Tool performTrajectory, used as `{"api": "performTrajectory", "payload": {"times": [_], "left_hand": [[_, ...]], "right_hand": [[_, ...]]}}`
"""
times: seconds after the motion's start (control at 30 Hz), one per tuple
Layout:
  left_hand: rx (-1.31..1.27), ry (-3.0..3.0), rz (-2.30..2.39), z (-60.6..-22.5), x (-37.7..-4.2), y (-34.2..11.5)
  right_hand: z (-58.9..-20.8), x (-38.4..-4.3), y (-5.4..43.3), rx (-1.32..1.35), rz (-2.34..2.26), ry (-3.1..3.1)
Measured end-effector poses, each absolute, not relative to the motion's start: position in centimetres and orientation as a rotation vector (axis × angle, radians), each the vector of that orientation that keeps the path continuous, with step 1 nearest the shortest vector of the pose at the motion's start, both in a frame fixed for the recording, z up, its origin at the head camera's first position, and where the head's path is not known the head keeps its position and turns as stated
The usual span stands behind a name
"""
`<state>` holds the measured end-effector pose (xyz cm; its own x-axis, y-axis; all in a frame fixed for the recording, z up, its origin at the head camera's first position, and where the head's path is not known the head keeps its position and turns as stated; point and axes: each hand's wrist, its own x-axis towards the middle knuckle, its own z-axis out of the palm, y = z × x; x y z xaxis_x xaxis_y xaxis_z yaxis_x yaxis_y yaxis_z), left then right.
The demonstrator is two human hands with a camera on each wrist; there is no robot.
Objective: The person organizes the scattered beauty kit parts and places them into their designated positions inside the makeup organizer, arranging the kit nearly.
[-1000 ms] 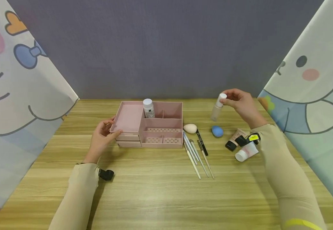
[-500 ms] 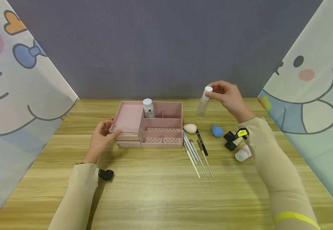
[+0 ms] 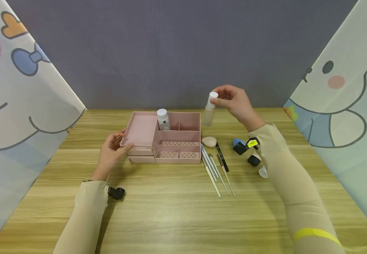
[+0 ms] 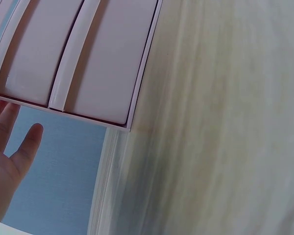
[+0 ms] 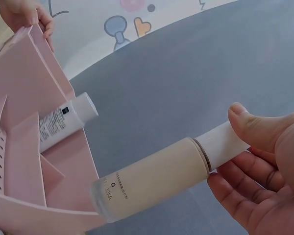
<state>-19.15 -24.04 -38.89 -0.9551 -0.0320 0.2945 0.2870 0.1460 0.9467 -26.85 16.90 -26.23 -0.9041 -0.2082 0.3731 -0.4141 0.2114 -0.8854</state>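
Observation:
My right hand (image 3: pixel 235 104) pinches the white cap of a foundation bottle (image 3: pixel 209 114) and holds it tilted, just right of the organizer's back corner. In the right wrist view the frosted bottle (image 5: pixel 152 181) shows beige liquid and small print. At the left side of the pink organizer (image 3: pixel 142 128), my left hand (image 3: pixel 109 155) grips its edge, thumb on the front and fingers along the side. Two drawers (image 4: pixel 98 58) face the left wrist view. A white-capped bottle (image 3: pixel 163 120) stands in the organizer's back left compartment.
Right of the organizer lie a cream makeup sponge (image 3: pixel 209 141), a black pen (image 3: pixel 222 157) and several brushes (image 3: pixel 215 173). A blue sponge (image 3: pixel 238 142), a black-capped tube (image 3: pixel 254 159) and a white tube (image 3: pixel 263 172) are partly hidden by the right forearm. A grey panel (image 3: pixel 183 53) rises behind.
My right hand has carried the foundation bottle left and slightly back, from above the blue sponge to near the organizer. The left hand keeps its place on the organizer.

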Motion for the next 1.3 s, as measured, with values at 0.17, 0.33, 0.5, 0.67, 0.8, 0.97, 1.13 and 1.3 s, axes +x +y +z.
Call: {"api": "performTrajectory", "payload": {"times": [0.17, 0.33, 0.5, 0.67, 0.8, 0.97, 1.13, 1.3], "left_hand": [[-0.262, -2.159, -1.908, -38.9, -19.1, -24.1], [-0.269, -2.160, -1.899, -38.9, -19.1, -24.1], [-0.267, -2.167, -1.893, -38.9, -19.1, -24.2], [-0.265, -2.166, -1.897, -38.9, -19.0, -24.2], [-0.267, -2.158, -1.907, -39.0, -19.0, -24.3], [-0.270, -2.155, -1.901, -39.0, -19.0, -24.3], [-0.274, -2.158, -1.895, -39.1, -19.0, -24.2], [-0.295, -2.151, -1.880, -39.2, -19.1, -24.1]], "right_hand": [[-26.0, -27.1, 15.4, 0.608, 1.770, -2.321], [-25.9, -27.3, 14.0, 0.629, 1.785, -2.330], [-26.0, -27.5, 12.6, 0.638, 1.823, -2.335], [-26.2, -27.7, 11.1, 0.639, 1.841, -2.328], [-26.5, -27.9, 10.0, 0.631, 1.845, -2.325], [-27.0, -28.3, 9.0, 0.634, 1.820, -2.332], [-27.7, -28.7, 8.2, 0.610, 1.793, -2.353], [-28.2, -28.9, 7.6, 0.595, 1.751, -2.366]]}}
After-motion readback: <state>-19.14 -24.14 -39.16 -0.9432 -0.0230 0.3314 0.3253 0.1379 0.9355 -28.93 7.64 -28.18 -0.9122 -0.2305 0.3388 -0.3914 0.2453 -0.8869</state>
